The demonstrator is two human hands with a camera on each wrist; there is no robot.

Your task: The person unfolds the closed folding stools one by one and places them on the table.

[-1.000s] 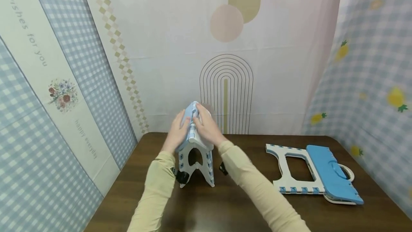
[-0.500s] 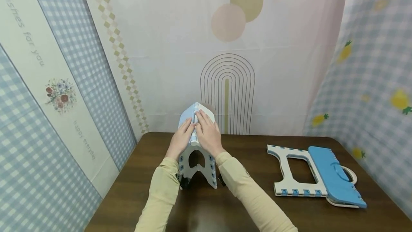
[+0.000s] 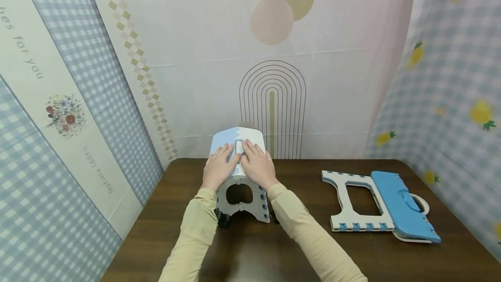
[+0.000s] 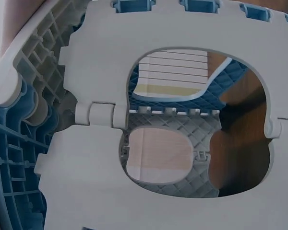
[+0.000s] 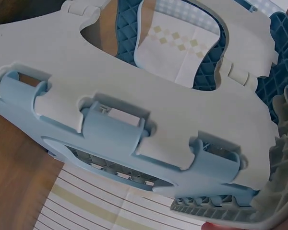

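Note:
A blue and white folding step stool [image 3: 254, 136] stands upright on the table, its top nearly flat with a slight ridge along the middle hinge. My left hand [image 3: 219, 171] lies on the pale blue half of the top, fingers stretched forward. On the white half rests my right hand [image 3: 258, 166], also with straight fingers, the thumbs close together near the hinge. The left wrist view looks through the oval opening of the stool's hinged white end panel [image 4: 81, 165]. Seen from the right wrist, blue hinge knuckles [image 5: 115, 124] join the white end panel to the blue side.
To the right, a second folding stool [image 3: 411, 212] lies folded flat on the dark wooden table [image 3: 297, 247], its white carry handle pointing right. A patterned cloth [image 3: 203, 99] hangs behind the table, with checked cloths at both sides.
The stool's top has flattened from a steep peak, and its legs and end panel have spread apart. Both hands have moved from the ridge sides to lying flatter on top.

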